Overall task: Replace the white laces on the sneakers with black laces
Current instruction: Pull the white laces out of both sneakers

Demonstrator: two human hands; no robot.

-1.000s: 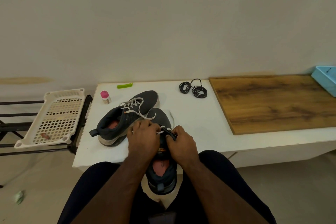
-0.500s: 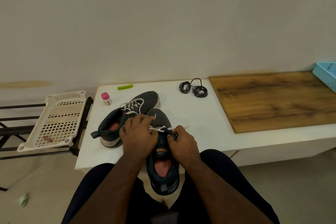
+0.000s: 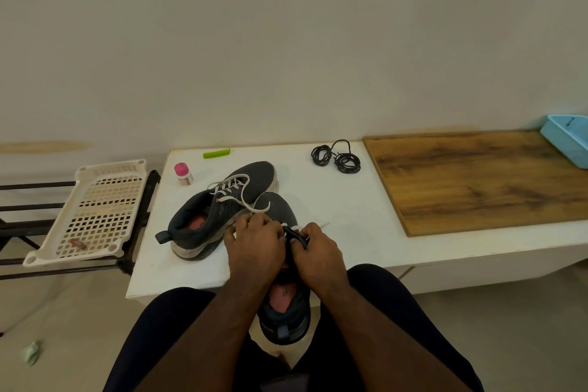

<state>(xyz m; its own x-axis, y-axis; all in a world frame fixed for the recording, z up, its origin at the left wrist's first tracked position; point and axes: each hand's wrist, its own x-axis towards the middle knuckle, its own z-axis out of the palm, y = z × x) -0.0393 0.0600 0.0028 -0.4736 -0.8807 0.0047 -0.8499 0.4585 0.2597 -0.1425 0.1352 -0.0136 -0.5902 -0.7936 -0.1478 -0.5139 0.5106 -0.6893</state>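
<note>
In the head view, a seated person holds the near sneaker [image 3: 280, 302] between the knees, its toe resting over the front edge of the white counter [image 3: 343, 210] and its heel hanging off toward the lap. The left hand [image 3: 254, 245] lies curled over the lacing area, its fingers bent down onto the white lace [image 3: 288, 229] there; what exactly they pinch is hidden under the knuckles. The right hand [image 3: 318, 251] is curled too, thumb and fingers pinching the sneaker's dark tongue or eyelet edge just beside the left hand, the two hands almost touching.

The second sneaker [image 3: 219, 204] lies tilted on its side toward the counter's left edge, still threaded with its own white lace [image 3: 235, 188], the toe touching the held shoe. The coiled black laces [image 3: 337, 157] lie near the back edge, well apart from both shoes. A pink-capped bottle [image 3: 183, 173] and a green clip [image 3: 216, 153] sit near the back left corner. A wooden board [image 3: 477, 178] covers the counter's right part, a blue tray [image 3: 566, 140] at its far right. A white perforated tray [image 3: 95, 210] rests on a dark rack left of the counter.
</note>
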